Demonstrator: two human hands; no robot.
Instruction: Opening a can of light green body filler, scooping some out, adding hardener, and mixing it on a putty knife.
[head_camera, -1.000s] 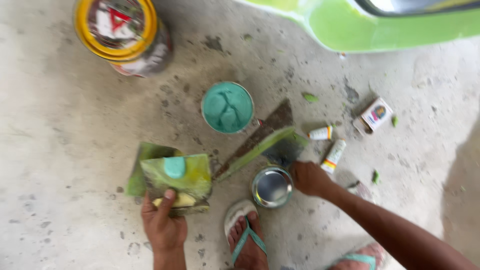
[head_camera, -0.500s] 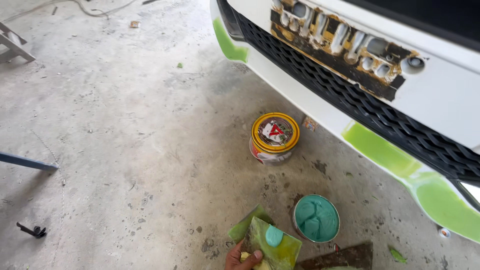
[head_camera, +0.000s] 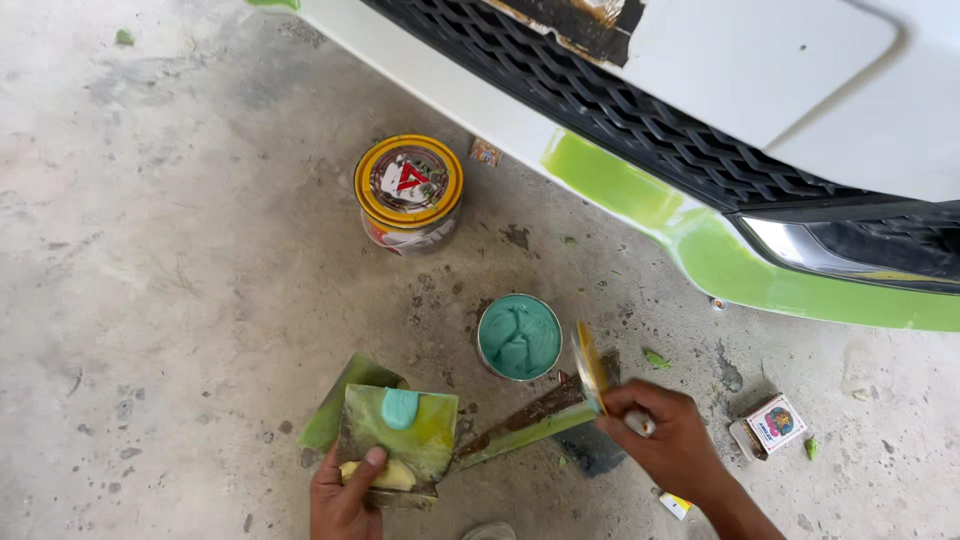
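Now | L hand (head_camera: 345, 495) pinches stiff mixing board (head_camera: 398, 440) by near edge | R hand (head_camera: 668, 440) grips scraper (head_camera: 588, 368), prob. thin, springy | putty soft

On the concrete floor (head_camera: 150, 250) beneath a white car bumper (head_camera: 760, 70), the left hand (head_camera: 345, 495) grips a green-smeared mixing board (head_camera: 400, 440) while the right hand (head_camera: 670, 440) holds a yellow scraper (head_camera: 588, 365) beside an open can of teal putty (head_camera: 518, 337).
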